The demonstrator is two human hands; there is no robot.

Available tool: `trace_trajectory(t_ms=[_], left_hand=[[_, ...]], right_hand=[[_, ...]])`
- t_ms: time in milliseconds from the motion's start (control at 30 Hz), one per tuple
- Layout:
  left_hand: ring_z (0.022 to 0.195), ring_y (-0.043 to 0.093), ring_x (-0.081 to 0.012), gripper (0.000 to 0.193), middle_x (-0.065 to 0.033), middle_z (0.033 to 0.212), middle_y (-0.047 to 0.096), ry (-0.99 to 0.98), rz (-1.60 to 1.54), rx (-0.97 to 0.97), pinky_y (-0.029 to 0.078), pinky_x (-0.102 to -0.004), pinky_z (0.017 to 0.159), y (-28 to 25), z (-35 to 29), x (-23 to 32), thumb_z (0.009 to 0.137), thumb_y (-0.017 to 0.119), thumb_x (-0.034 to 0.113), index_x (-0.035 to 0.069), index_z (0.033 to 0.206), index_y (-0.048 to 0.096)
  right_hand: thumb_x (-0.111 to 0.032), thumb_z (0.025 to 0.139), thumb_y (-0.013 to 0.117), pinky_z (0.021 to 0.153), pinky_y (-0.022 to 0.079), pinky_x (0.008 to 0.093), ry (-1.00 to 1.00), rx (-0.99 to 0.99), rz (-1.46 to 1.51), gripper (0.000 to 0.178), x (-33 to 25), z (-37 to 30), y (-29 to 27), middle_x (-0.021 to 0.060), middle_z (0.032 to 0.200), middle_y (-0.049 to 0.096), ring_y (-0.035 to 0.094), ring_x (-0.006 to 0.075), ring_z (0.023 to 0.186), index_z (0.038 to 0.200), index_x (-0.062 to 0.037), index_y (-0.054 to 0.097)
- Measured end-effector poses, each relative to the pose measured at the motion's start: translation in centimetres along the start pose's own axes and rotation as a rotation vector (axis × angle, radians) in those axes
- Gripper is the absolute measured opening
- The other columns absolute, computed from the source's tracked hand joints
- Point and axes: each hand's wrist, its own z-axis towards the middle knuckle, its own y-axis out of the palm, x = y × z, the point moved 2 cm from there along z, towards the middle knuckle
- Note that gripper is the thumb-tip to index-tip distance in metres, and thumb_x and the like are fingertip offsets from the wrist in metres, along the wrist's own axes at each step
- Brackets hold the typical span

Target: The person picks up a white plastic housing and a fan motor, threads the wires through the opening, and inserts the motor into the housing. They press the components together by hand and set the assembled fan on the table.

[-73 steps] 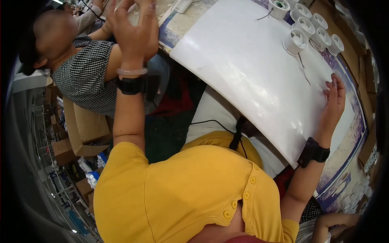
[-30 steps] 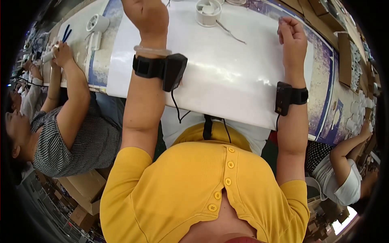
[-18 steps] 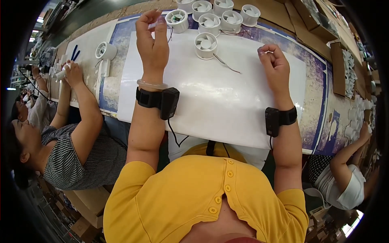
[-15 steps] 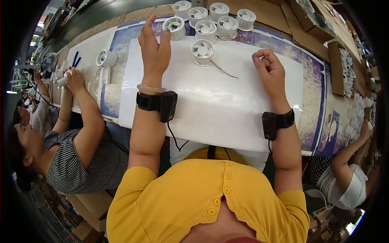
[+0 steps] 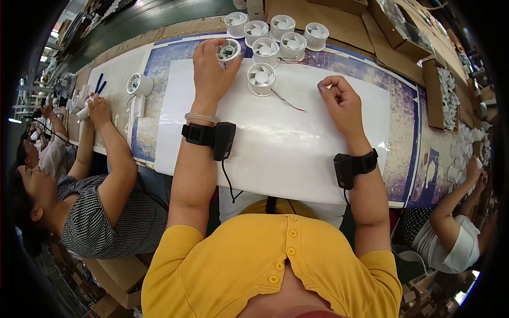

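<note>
1 green-boarded white fan [image 5: 228, 51] apparently in the grip of the left hand [image 5: 212, 76]; right hand [image 5: 342, 104] in a loose fist.

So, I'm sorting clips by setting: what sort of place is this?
Probably an assembly workshop: white fan units, some trailing wires, cluster on the worktable; a co-worker at the left handles a white part; a carton holds small white parts.

Seven upright bladed fans [image 5: 261, 78], five buttons [image 5: 293, 233]

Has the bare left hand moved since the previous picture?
Yes: the bare left hand shifted slightly rightward, judged against the glossy white rectangular sheet.
</note>
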Motion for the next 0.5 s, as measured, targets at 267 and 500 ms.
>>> trace_trajectory(t_ms=[267, 500], left_hand=[[0.116, 0.047, -0.0331, 0.047, -0.0131, 0.117, 0.054, -0.008, -0.147, -0.102, 0.035, -0.0433, 0.103, -1.6, -0.8, -0.2, 0.073, 0.069, 0.014, 0.005, 0.116, 0.053], [0.125, 0.039, -0.0355, 0.056, -0.0137, 0.127, 0.051, 0.270, -0.060, -0.038, 0.028, -0.0468, 0.108, -1.9, -1.3, 3.1, 0.073, 0.072, 0.021, 0.007, 0.123, 0.051]], right_hand=[[-0.009, 0.090, 0.061, 0.052, 0.026, 0.0179, 0.007, -0.004, -0.006, 0.007, 0.0, -0.3, -0.1, -0.0094, 0.062, 0.042, 0.032, 0.0001, 0.057, 0.095, -0.0035, 0.061], [-0.009, 0.090, 0.062, 0.053, 0.028, 0.0177, 0.007, -0.013, -0.027, 0.007, -0.4, -0.3, -0.1, -0.0088, 0.063, 0.045, 0.034, 0.0003, 0.058, 0.095, -0.0037, 0.061]])
